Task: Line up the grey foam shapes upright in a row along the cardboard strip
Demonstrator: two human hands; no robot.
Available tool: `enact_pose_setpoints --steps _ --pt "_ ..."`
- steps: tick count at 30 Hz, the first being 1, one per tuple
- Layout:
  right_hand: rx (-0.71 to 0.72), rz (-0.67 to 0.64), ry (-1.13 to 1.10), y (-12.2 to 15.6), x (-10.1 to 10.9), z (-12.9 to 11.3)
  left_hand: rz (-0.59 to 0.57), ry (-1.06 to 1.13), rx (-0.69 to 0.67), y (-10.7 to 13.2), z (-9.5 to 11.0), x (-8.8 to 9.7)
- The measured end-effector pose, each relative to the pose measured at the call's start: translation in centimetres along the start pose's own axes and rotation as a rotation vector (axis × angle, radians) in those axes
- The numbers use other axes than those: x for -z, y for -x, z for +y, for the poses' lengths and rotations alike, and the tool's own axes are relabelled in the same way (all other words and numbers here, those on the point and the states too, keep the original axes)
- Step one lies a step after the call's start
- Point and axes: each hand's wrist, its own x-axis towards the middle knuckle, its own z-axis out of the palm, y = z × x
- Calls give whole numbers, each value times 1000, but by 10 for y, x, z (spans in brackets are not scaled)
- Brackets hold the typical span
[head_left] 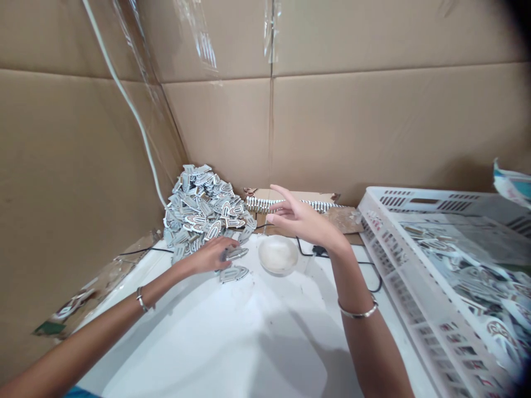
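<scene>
Many grey badges (203, 207) heaped, left grip (211, 255) narrow on one, right grip (301, 218) wide open, empty

Pile of patches (203, 207) sits in the back left corner of the table (182, 354), against the cardboard walls (373, 121). Bowl (277, 254) stands on the table just right of the pile, with loose patches (234, 273) left of it and in front of the pile, and a cable (332, 261) running behind and to its right. Stacked row (286, 205) lies on a cardboard strip (344, 218) behind the bowl, and a plastic crate (435, 265) holding more patches (477, 282) sits along the table's right side.
</scene>
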Motion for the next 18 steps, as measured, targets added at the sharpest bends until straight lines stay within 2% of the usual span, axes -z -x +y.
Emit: enact_pose_setpoints --steps 4,9,12,18 --pt "-2 -1 9 -1 0 1 -132 34 7 -10 -6 10" --pt "4 -9 10 -1 1 2 -135 20 57 -29 -11 4" --pt "2 -9 5 0 2 1 -158 -78 76 -40 -2 1" --pt "26 -19 21 -1 4 1 -296 -337 62 -49 19 5"
